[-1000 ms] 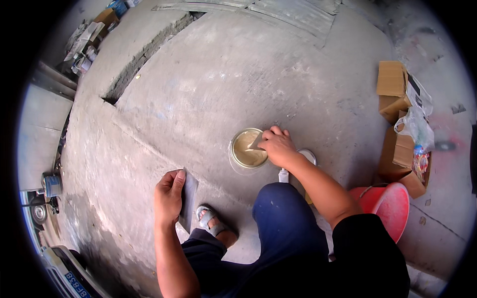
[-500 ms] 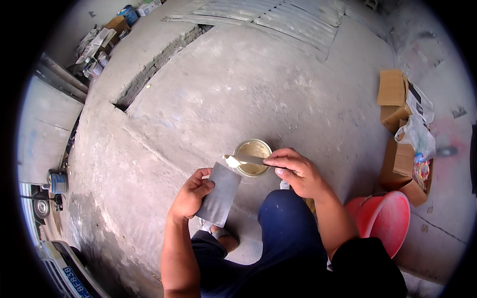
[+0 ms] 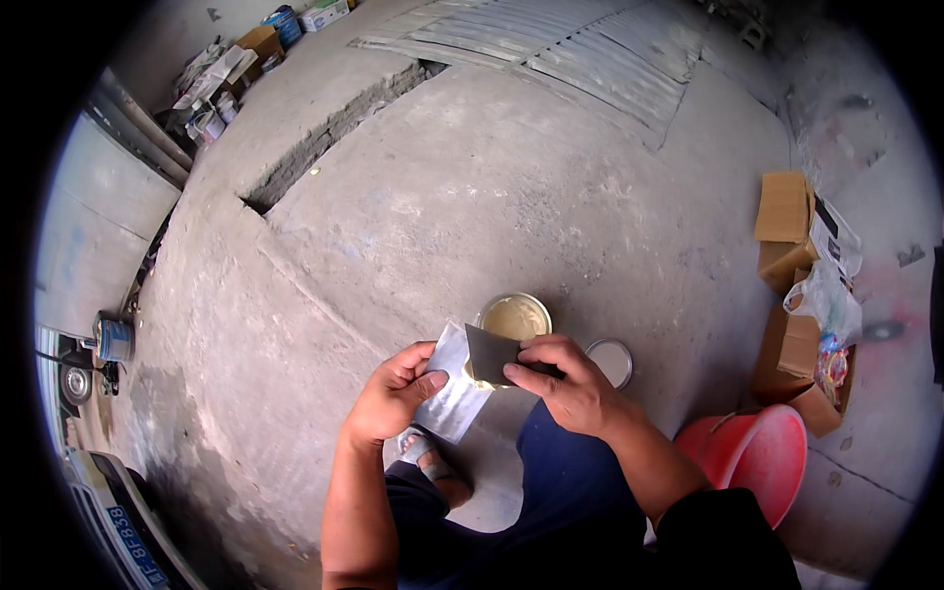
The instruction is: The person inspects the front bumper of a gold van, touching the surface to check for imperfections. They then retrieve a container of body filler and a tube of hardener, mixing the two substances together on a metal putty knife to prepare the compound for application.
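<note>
My left hand [image 3: 398, 393] is closed on the edge of a thin grey metal plate [image 3: 452, 408], thumb on top, over my left foot. In my right hand [image 3: 565, 382] is a dark flat putty knife [image 3: 492, 356], its blade tilted against the plate's right part. Cream-coloured paste shows along the blade's lower left edge, where it meets the plate. Just beyond the hands an open round can [image 3: 516, 313] of the same cream paste stands on the floor. A round can lid [image 3: 612, 362] lies to the right of my right hand.
A red bucket [image 3: 762, 457] stands at lower right, with cardboard boxes [image 3: 787, 211] and a plastic bag [image 3: 831, 300] beyond it. A long trench [image 3: 334, 138] cuts the concrete floor at upper left. A blue can [image 3: 115, 339] and a car [image 3: 98, 492] are at left.
My right hand has turned the putty knife and brought its paste-laden blade from over the can onto the plate. The plate has shifted slightly right, and the round lid has come into view.
</note>
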Tool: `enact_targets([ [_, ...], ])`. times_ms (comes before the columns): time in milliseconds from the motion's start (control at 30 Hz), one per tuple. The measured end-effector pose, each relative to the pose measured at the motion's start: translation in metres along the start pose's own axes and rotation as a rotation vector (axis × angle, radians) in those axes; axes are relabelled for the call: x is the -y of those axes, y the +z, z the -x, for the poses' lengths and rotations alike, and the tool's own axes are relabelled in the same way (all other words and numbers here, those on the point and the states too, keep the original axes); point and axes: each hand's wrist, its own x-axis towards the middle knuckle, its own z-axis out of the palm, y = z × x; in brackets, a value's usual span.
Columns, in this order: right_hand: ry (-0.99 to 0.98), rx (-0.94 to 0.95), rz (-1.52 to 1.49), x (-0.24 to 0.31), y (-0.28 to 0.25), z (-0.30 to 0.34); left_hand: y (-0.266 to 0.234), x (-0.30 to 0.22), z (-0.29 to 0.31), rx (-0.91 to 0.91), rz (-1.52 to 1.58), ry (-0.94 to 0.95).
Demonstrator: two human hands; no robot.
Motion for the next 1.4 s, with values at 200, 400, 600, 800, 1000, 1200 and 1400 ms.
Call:
enact_targets([
  [200, -0.034, 0.074, 0.049, -0.014, 0.006, -0.007, 0.003, -0.002, 0.004, -0.029, -0.078, 0.037],
  [400, -0.026, 0.019, 0.079, -0.028, 0.009, -0.014, 0.004, -0.001, 0.0, -0.025, -0.036, 0.051],
  [600, 0.216, -0.177, 0.056, -0.039, 0.006, 0.001, 0.021, -0.007, -0.001, -0.173, -0.06, 0.27],
  [800, 0.517, -0.297, -0.911, -0.034, -0.006, 0.015, 0.026, 0.013, -0.007, -0.395, -0.238, 0.431],
  [1000, 0.609, -0.216, -0.822, -0.026, 0.009, 0.001, 0.036, 0.007, -0.003, -0.313, -0.402, 0.516],
  [1200, 0.598, -0.121, -0.835, -0.035, 0.006, -0.012, 0.03, -0.008, -0.006, -0.305, -0.725, 0.638],
  [1400, 0.601, -0.103, -0.875, -0.04, 0.016, -0.021, 0.027, -0.006, -0.004, -0.35, -0.625, 0.512],
])
